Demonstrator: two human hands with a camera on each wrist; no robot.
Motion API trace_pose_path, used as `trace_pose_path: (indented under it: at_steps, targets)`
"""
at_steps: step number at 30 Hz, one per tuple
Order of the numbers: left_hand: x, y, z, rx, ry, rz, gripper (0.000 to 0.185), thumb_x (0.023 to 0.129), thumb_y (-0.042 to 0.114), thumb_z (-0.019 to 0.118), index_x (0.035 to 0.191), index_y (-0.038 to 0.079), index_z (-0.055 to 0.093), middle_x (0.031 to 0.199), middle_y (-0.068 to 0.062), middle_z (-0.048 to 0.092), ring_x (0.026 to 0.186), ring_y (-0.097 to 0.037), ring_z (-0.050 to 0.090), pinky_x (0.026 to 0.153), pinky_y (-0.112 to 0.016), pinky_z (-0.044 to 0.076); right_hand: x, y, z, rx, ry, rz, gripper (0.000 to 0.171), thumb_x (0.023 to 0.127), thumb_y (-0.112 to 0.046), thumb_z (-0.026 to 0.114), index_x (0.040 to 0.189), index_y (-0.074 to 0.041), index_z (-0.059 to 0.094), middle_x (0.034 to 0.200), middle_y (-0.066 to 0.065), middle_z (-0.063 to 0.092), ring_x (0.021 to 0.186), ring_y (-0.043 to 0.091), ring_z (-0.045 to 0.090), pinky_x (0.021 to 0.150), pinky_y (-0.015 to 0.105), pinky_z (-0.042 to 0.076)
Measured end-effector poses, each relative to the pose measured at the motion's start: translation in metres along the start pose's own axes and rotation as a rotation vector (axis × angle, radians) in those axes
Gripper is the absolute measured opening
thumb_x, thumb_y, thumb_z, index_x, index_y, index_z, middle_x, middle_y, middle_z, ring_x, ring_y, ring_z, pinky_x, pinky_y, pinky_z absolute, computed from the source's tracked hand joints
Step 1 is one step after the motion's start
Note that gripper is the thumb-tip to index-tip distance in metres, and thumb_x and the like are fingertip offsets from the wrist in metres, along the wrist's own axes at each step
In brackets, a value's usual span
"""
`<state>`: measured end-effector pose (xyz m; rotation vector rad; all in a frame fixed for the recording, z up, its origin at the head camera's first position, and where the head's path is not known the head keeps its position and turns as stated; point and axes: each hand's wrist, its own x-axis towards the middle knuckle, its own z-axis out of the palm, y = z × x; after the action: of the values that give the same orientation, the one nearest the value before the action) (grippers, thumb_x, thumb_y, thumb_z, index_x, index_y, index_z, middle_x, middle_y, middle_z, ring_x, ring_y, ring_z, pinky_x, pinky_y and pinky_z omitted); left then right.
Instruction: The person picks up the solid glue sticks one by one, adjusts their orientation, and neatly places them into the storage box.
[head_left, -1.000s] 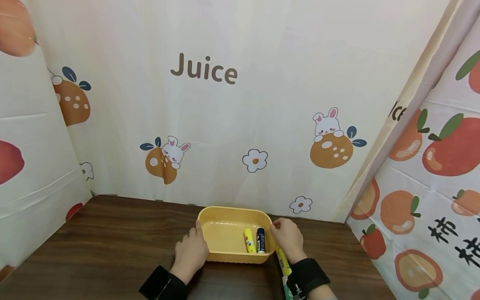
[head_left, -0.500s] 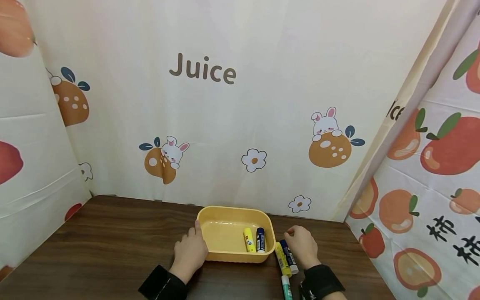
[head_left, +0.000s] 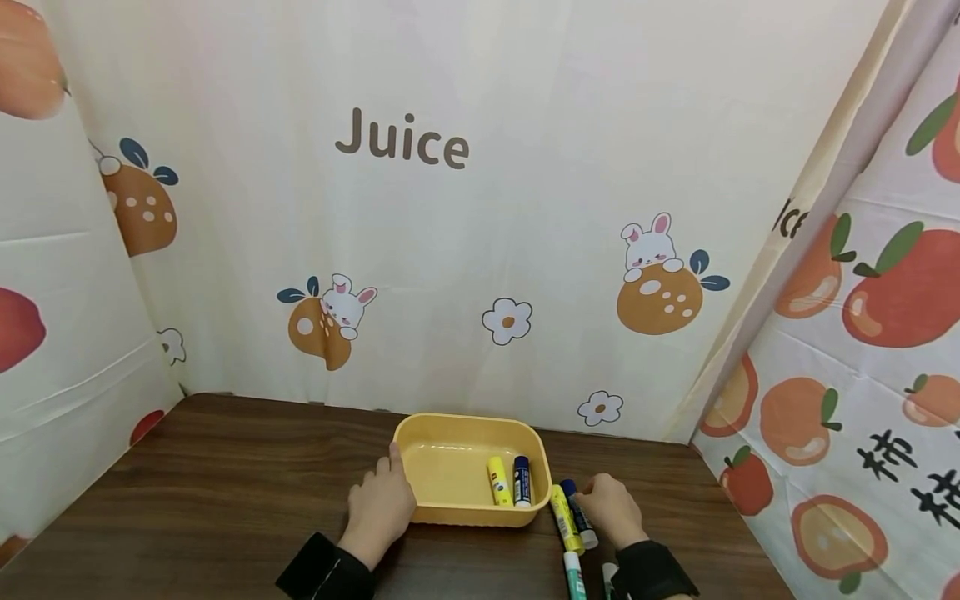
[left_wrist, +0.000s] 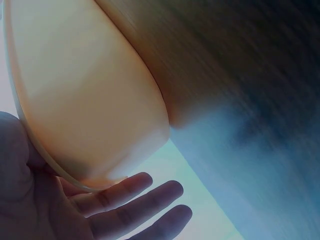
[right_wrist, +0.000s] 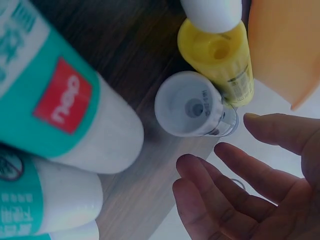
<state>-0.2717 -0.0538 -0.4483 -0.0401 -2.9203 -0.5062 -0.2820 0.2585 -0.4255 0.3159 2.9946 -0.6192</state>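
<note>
Glue sticks are being shown lying on the wooden table (head_left: 225, 483) just right of a yellow tray (head_left: 450, 433): a yellow glue stick (head_left: 565, 518) and a dark blue glue stick (head_left: 577, 512) are lying side by side, touching, with the yellow one nearest the tray's right wall. Two teal-and-white glue sticks (head_left: 573, 575) are being seen nearer the person, at the lower edge of the head view. Inside the tray, at its right end, another yellow stick (head_left: 498, 481) and another dark blue stick (head_left: 522, 481) are lying together. The right hand (head_left: 611, 510) is being held just right of the dark blue glue stick, its fingertips (right_wrist: 210, 170) close to that stick's white end; the fingers are loosely spread and nothing is being grasped. The left hand (head_left: 382, 504) is being rested against the tray's left wall, thumb at the rim, fingers (left_wrist: 135, 197) relaxed and extended under the rim rather than clenched
</note>
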Motion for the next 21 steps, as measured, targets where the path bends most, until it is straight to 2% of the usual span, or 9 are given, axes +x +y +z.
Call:
trace_pose_path:
  at_steps: [7, 9, 11, 13, 16, 21]
  targets:
    - [0.0006, 0.0003, 0.0010, -0.003, -0.007, -0.005, 0.056, 0.090, 0.013, 0.048, 0.138, -0.013, 0.034, 0.107, -0.023, 0.057, 0.078, -0.032, 0.057, 0.061, -0.046, 0.046, 0.0019, 0.0020, 0.0053, -0.001, -0.023, -0.011, 0.017, 0.083, -0.018, 0.064, 0.085, -0.002, 0.069, 0.072, 0.004, 0.062, 0.060, 0.016, 0.053, 0.052, 0.029, 0.038]
    - [0.0006, 0.0004, 0.0011, -0.006, -0.009, -0.005, 0.056, 0.090, 0.013, 0.047, 0.138, -0.013, 0.034, 0.108, -0.023, 0.057, 0.078, -0.032, 0.057, 0.062, -0.047, 0.046, 0.0019, 0.0022, 0.0064, 0.004, -0.021, -0.011, 0.017, 0.084, -0.018, 0.063, 0.074, -0.005, 0.067, 0.063, 0.000, 0.055, 0.055, 0.014, 0.048, 0.049, 0.026, 0.034]
    - [0.0005, 0.0002, 0.0007, -0.007, -0.006, -0.005, 0.056, 0.090, 0.012, 0.047, 0.138, -0.013, 0.034, 0.108, -0.024, 0.057, 0.079, -0.032, 0.057, 0.062, -0.047, 0.046, 0.0023, 0.0023, 0.0078, 0.019, -0.016, -0.014, 0.027, 0.084, -0.018, 0.063, 0.059, -0.009, 0.058, 0.053, -0.004, 0.044, 0.049, 0.011, 0.040, 0.047, 0.024, 0.029]
    - [0.0007, -0.0001, 0.0006, -0.004, -0.002, -0.004, 0.055, 0.090, 0.012, 0.047, 0.137, -0.013, 0.035, 0.109, -0.024, 0.057, 0.078, -0.032, 0.057, 0.062, -0.047, 0.046, 0.0029, 0.0025, 0.0087, 0.039, -0.013, -0.015, 0.039, 0.084, -0.016, 0.063, 0.050, -0.014, 0.044, 0.048, -0.007, 0.032, 0.044, 0.009, 0.031, 0.045, 0.022, 0.023]
    - [0.0013, 0.0000, 0.0015, -0.001, -0.007, -0.006, 0.055, 0.090, 0.013, 0.047, 0.138, -0.013, 0.035, 0.109, -0.024, 0.057, 0.078, -0.031, 0.057, 0.063, -0.047, 0.046, 0.0035, 0.0025, 0.0088, 0.057, -0.017, -0.013, 0.046, 0.084, -0.015, 0.062, 0.049, -0.018, 0.032, 0.048, -0.008, 0.024, 0.043, 0.007, 0.025, 0.044, 0.020, 0.021]
    - [0.0017, 0.0011, 0.0029, -0.007, -0.033, -0.025, 0.056, 0.091, 0.014, 0.046, 0.139, -0.011, 0.033, 0.112, -0.023, 0.057, 0.081, -0.032, 0.057, 0.065, -0.048, 0.047, 0.0045, 0.0023, 0.0101, 0.069, -0.033, -0.007, 0.046, 0.083, -0.014, 0.062, 0.049, -0.017, 0.030, 0.048, -0.008, 0.023, 0.043, 0.006, 0.023, 0.044, 0.020, 0.021]
